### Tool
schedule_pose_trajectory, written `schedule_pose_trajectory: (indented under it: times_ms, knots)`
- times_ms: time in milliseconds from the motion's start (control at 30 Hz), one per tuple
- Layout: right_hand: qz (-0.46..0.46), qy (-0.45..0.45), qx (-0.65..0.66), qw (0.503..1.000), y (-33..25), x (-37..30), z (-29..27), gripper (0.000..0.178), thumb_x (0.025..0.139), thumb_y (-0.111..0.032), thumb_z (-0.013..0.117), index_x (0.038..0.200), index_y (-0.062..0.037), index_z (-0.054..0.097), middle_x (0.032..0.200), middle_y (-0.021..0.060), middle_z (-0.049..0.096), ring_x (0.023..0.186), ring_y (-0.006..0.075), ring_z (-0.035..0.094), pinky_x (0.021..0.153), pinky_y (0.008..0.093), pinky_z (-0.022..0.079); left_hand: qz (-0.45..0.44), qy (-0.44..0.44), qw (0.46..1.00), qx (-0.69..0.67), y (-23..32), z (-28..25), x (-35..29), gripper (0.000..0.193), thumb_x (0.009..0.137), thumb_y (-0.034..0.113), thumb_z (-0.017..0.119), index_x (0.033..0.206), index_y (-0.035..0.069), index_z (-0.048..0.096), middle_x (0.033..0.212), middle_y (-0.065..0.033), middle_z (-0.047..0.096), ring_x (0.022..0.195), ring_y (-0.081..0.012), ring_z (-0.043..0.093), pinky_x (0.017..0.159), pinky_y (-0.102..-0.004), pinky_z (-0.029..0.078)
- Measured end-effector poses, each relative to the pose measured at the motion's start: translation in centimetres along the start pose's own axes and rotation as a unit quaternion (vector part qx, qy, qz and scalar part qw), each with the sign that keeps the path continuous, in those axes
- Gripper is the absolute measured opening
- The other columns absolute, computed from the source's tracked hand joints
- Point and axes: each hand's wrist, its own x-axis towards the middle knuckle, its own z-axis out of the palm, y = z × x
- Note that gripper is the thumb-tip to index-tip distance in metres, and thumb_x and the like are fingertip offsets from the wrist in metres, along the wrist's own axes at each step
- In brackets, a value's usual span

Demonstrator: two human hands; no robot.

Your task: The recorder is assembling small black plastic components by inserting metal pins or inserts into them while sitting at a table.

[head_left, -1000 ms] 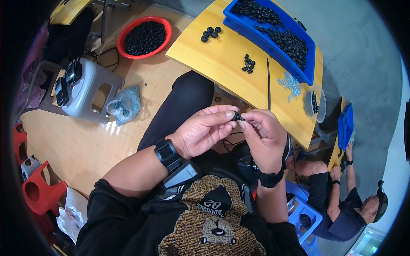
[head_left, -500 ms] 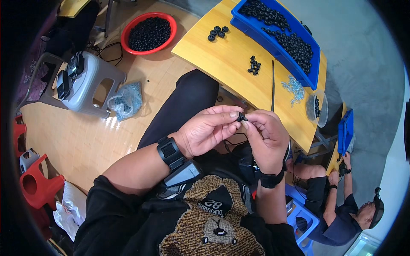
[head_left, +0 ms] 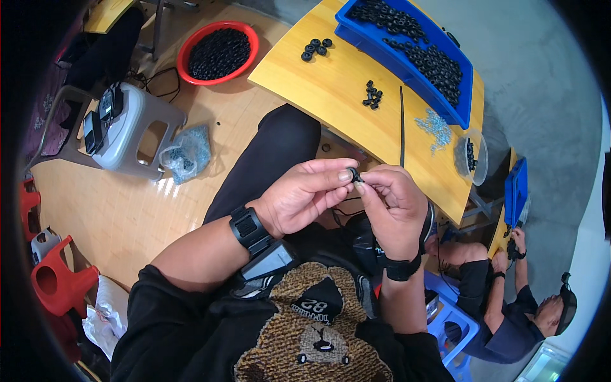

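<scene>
Between my two hands, above my lap, is a small black round part, mostly covered by fingertips. My left hand pinches it with thumb and forefinger from the left, its other fingers curled loosely. From the right, my right hand grips the same part between thumb and bent forefinger. On the yellow table just beyond lie a small heap of black parts, several larger black round pieces, a thin black rod and a pile of small silvery screws.
A blue tray of black parts covers the table's far side, near a clear plastic tub. On the floor stand a red basin, a grey stool and a plastic bag. A person works at lower right.
The black part has turned slightly between my fingertips, so a rounder face shows. Both hands stay nearly in place. The whole view has shifted a little.
</scene>
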Motion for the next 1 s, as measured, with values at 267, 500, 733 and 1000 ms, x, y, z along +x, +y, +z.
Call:
schedule_pose_trajectory:
  times_ms: [267,500,733,1000]
  knots:
    - [0.032,0.006,0.044,0.998,-0.2,-0.2,0.0,0.014,0.077,0.005,0.068,0.088,-0.0020,0.062,0.084,0.0074,0.061,0.070,0.0123,0.060,0.062,0.0239,0.050,0.043,0.033,0.995,0.083,-0.1,0.6,-0.6,0.026,0.091,0.003,0.056,0.117,0.000,0.059,0.100,-0.0089,0.066,0.089,-0.0132,0.064,0.078,-0.0216,0.054]
    - [0.104,-0.031,0.129,0.986,0.1,-0.2,-0.3,0.011,0.080,0.004,0.066,0.088,0.0003,0.061,0.082,0.0039,0.061,0.070,0.0078,0.060,0.062,0.0206,0.049,0.070,0.013,0.986,0.153,-0.3,0.6,-0.4,0.026,0.092,0.005,0.056,0.117,0.000,0.059,0.097,-0.0072,0.065,0.083,-0.0113,0.062,0.076,-0.0222,0.052]
    - [0.146,-0.058,0.199,0.967,0.8,-0.1,-0.5,0.013,0.082,0.002,0.066,0.091,-0.0007,0.058,0.080,0.0016,0.063,0.072,0.0053,0.060,0.063,0.0191,0.049,0.084,0.028,0.978,0.188,-0.3,0.8,-0.3,0.026,0.092,0.006,0.056,0.117,0.000,0.060,0.094,-0.0048,0.065,0.080,-0.0092,0.059,0.074,-0.0214,0.050]
    - [0.145,-0.089,0.120,0.978,0.5,0.5,-0.8,0.009,0.081,0.003,0.065,0.087,0.0005,0.059,0.078,0.0035,0.064,0.071,0.0064,0.061,0.061,0.0200,0.049,0.085,0.058,0.966,0.238,-0.3,1.1,-0.2,0.025,0.092,0.007,0.057,0.116,0.001,0.060,0.094,-0.0043,0.065,0.079,-0.0080,0.059,0.073,-0.0201,0.049]
